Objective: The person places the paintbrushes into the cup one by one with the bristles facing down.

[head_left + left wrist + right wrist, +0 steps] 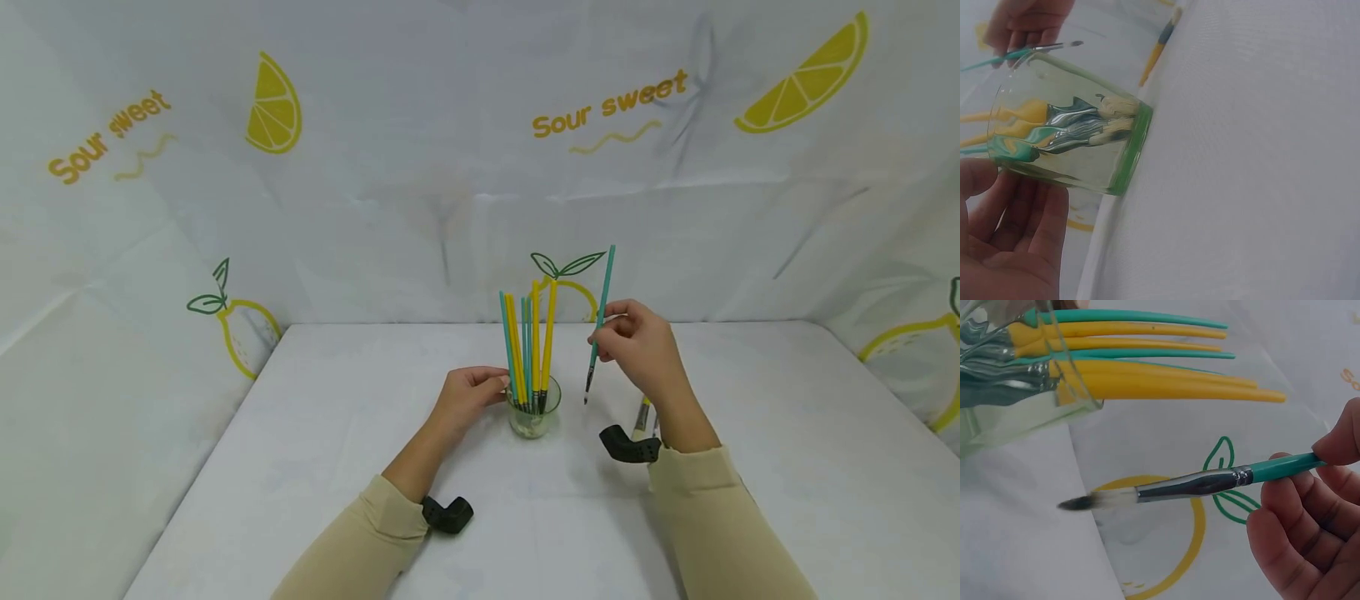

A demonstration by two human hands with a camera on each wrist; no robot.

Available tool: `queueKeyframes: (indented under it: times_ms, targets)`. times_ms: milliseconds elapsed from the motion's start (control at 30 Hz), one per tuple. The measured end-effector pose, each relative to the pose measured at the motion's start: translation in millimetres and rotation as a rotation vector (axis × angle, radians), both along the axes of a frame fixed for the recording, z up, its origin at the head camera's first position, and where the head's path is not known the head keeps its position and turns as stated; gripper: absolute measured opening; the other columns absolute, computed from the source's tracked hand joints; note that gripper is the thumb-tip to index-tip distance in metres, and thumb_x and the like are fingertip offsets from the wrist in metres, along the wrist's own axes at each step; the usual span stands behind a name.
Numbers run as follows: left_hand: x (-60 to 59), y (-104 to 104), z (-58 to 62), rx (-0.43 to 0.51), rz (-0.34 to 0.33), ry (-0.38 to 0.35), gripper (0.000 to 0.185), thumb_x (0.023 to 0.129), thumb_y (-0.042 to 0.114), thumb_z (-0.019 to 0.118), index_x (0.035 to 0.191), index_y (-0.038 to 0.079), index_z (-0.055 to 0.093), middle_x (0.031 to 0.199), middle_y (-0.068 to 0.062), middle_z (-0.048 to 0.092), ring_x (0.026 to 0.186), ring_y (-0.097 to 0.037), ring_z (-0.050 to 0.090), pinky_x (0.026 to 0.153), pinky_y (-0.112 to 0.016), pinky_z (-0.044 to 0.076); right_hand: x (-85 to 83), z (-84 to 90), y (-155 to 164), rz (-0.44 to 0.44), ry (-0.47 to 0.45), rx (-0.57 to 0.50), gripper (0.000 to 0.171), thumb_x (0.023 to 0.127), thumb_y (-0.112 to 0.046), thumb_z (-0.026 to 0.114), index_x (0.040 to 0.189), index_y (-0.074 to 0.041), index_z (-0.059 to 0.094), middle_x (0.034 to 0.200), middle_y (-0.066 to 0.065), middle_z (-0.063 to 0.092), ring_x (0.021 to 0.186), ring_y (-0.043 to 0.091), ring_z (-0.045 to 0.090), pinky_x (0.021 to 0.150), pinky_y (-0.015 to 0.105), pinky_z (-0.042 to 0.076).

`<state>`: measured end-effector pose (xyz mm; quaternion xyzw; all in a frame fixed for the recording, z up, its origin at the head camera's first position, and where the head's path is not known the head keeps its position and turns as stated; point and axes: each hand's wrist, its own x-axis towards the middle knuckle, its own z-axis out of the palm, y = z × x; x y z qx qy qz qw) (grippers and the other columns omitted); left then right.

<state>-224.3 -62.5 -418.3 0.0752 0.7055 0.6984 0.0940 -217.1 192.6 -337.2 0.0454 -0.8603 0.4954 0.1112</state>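
Both arms wear long beige sleeves (352, 542) of a soft, matte cloth, each ending in a folded or ribbed cuff just short of the wrist. The hands are bare, with no rings or watch in view. A small black angular device (447, 514) sits under the left wrist and another (628, 445) under the right, probably the wrist cameras.

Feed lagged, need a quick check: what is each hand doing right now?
Left hand: fingers curled round the side of the glass cup of brushes.
Right hand: pinches a teal paintbrush, bristles down, beside the cup.
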Motion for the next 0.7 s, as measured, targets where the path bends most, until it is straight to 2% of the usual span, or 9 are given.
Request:
queueKeyframes:
  times_ms: [200,367,533,700]
  targets:
    - [-0.5,0,0.6,-0.011,-0.006,0.006,0.027,0.094,0.018,0.063,0.111,-0.001,0.072,0.112,-0.011,0.073,0.099,-0.018,0.07,0.089,-0.033,0.059,8.0,10.6,-6,0.003,0.108,-0.059,0.024,0.096,-0.019,0.055,0.114,-0.003,0.057,0.088,0.009,0.073,0.068,0.018,0.066,0.067,0.023,0.059]
    - [-0.8,0,0.5,-0.005,-0.008,0.018,0.028,0.095,0.018,0.063,0.112,-0.003,0.071,0.113,-0.013,0.072,0.1,-0.019,0.07,0.09,-0.034,0.059,13.5,17.0,-15,0.027,0.147,-0.125,0.022,0.096,-0.018,0.059,0.11,0.0,0.057,0.089,0.012,0.074,0.068,0.019,0.068,0.066,0.024,0.06]
    - [0.1,0,0.5,0.0,-0.003,0.012,0.028,0.094,0.017,0.063,0.112,-0.004,0.071,0.113,-0.014,0.072,0.1,-0.02,0.07,0.09,-0.034,0.058,16.1,16.9,-26,0.059,0.13,-0.13,0.022,0.096,-0.018,0.061,0.109,-0.001,0.058,0.092,0.017,0.072,0.069,0.017,0.068,0.066,0.025,0.06]
    - [-0.1,0,-0.6,0.005,-0.007,0.003,0.028,0.094,0.017,0.063,0.112,-0.003,0.071,0.112,-0.013,0.072,0.099,-0.019,0.071,0.089,-0.034,0.059,12.8,6.8,-35,0.086,0.069,-0.039,0.022,0.094,-0.02,0.062,0.11,-0.004,0.06,0.09,0.013,0.073,0.069,0.016,0.067,0.067,0.029,0.059]
